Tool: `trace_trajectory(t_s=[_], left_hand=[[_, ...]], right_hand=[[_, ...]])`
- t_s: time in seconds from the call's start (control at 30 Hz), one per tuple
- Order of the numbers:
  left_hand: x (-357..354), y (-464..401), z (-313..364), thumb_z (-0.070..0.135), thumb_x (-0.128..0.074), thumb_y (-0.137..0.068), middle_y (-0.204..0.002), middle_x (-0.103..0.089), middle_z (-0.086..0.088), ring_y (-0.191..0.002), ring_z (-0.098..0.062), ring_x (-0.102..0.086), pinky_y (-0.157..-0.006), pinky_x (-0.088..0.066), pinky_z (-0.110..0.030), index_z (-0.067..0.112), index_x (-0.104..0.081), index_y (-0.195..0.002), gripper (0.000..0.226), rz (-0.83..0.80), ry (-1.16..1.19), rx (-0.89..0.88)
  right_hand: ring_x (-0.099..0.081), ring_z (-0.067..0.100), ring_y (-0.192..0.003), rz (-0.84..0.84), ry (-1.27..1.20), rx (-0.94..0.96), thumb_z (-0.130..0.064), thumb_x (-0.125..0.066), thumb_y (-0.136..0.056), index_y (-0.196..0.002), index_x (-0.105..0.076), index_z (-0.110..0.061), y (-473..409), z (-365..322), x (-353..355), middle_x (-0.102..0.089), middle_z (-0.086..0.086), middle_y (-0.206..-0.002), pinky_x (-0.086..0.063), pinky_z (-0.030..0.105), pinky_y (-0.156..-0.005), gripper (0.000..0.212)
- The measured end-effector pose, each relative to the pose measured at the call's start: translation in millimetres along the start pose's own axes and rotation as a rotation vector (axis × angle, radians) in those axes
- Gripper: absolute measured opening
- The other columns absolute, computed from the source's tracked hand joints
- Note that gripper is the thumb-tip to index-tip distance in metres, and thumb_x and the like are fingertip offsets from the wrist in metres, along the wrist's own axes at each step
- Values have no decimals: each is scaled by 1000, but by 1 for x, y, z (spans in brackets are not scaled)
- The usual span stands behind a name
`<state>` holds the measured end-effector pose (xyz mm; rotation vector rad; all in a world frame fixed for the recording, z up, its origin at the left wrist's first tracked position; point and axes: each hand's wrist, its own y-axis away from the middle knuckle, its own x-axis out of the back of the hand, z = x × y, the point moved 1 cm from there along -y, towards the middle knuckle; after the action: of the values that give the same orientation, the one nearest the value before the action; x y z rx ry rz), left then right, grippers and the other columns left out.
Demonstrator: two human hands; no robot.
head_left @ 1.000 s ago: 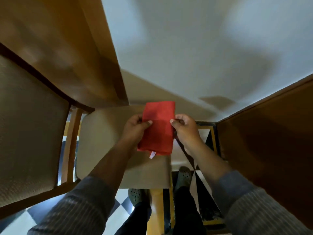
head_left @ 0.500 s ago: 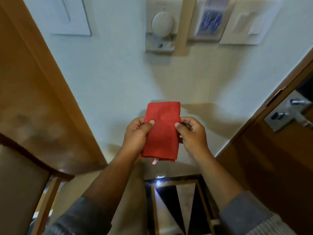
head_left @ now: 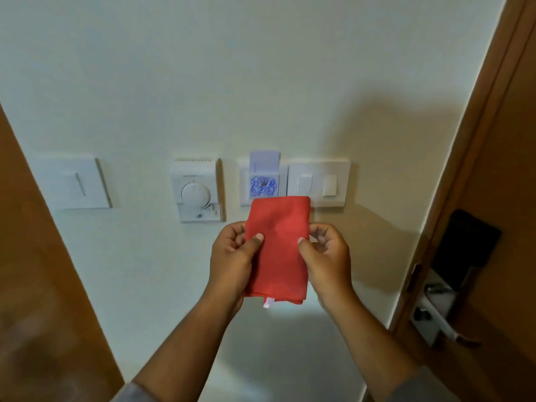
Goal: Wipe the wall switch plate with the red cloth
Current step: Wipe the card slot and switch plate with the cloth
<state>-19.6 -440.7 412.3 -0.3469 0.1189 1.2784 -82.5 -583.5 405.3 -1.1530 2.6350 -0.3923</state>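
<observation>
A folded red cloth (head_left: pixel 278 245) is held upright in front of the wall, a small white tag hanging from its lower edge. My left hand (head_left: pixel 233 256) pinches its left edge and my right hand (head_left: pixel 326 258) pinches its right edge. Just above and right of the cloth, a white double switch plate (head_left: pixel 319 182) is mounted on the cream wall; the cloth's top edge overlaps its lower left corner in view. Whether cloth and plate touch, I cannot tell.
Left of the switch plate sit a key-card holder (head_left: pixel 263 181) with a card, a round-dial thermostat (head_left: pixel 197 191) and a single switch plate (head_left: pixel 77 183). A wooden door with a black lock and metal handle (head_left: pixel 452 288) stands at right. Wooden panelling (head_left: pixel 43 285) is at left.
The view has tilted up from the chair and floor to the wall plates. Both hands kept hold of the cloth and now hold it just below the plates.
</observation>
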Motion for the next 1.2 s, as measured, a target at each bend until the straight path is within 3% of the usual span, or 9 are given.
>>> trace_trajectory(t_s=[0.1, 0.23, 0.33, 0.47, 0.6, 0.77, 0.97, 1.07, 1.2], left_hand=[[-16, -9, 13, 2, -66, -92, -88, -78, 1, -73, -8, -72, -60, -55, -19, 19, -64, -104, 21, 35, -9, -70], [-22, -28, 32, 8, -71, -90, -93, -78, 4, -80, -9, -74, -64, -55, -22, 28, -60, -106, 28, 109, -35, -160], [-19, -46, 37, 21, -77, -87, -90, -76, 8, -77, -2, -72, -70, -55, -25, 36, -57, -102, 30, 210, -206, -231], [-10, -63, 33, 22, -80, -84, -86, -72, 12, -75, 2, -69, -64, -51, -14, 33, -54, -95, 31, 266, -449, -299], [-2, -66, 39, 40, -76, -87, -76, -66, 18, -68, 1, -67, -53, -47, -10, 37, -48, -90, 28, 214, -736, -390], [14, -70, 75, 59, -60, -92, -66, -58, 13, -58, -14, -58, -46, -39, -24, 28, -54, -80, 34, 371, -1265, -801], [36, -113, 135, 48, -69, -85, -115, -71, -15, -107, -39, -67, -79, -50, -43, 11, -73, -109, 45, 497, -1397, -1251], [43, -137, 151, 62, -58, -91, -153, -50, -23, -145, -45, -42, -108, -42, -54, 11, -59, -141, 71, 459, -1532, -1196], [45, -164, 172, 71, -41, -95, -167, -22, -25, -154, -46, -19, -124, -16, -60, 13, -29, -160, 88, 412, -1644, -1250]], right_hand=[[-61, 10, -66, -7, -27, 101, -17, -60, -70, -85, -55, -46, -22, -14, -1, -71, -9, -86, -50, 25, -61, 33], [-63, 11, -93, -60, 96, 365, -1, -55, -76, -103, -55, -48, -41, -25, -18, -65, -12, -105, -51, 26, -83, 55], [-56, 8, -106, -30, 388, 650, 7, -55, -76, -129, -65, -18, -52, -23, -30, -63, 8, -119, -48, 16, -91, 59], [-67, 39, -91, 138, 883, 935, -3, -81, -67, -125, -71, -11, -63, -16, -39, -67, 19, -104, -57, 43, -74, 59], [-55, 41, -116, 312, 1162, 1000, -37, -77, -82, -124, -71, -13, -65, -5, -48, -65, 21, -127, -51, 51, -89, 49], [-35, 48, -143, 203, 1264, 1100, -15, -54, -95, -144, -46, 7, -60, 1, -80, -35, 30, -154, -33, 59, -115, 54], [-35, 47, -141, 118, 1281, 1127, -23, -47, -92, -143, -41, 9, -73, 5, -95, -36, 32, -151, -43, 59, -109, 61], [-34, 47, -142, 134, 1260, 1129, -50, -45, -96, -145, -39, 7, -78, 8, -96, -37, 31, -152, -36, 58, -113, 76], [-28, 46, -148, 155, 1255, 1208, -65, -40, -96, -151, -34, 3, -91, 12, -101, -33, 26, -156, -27, 56, -117, 87]])
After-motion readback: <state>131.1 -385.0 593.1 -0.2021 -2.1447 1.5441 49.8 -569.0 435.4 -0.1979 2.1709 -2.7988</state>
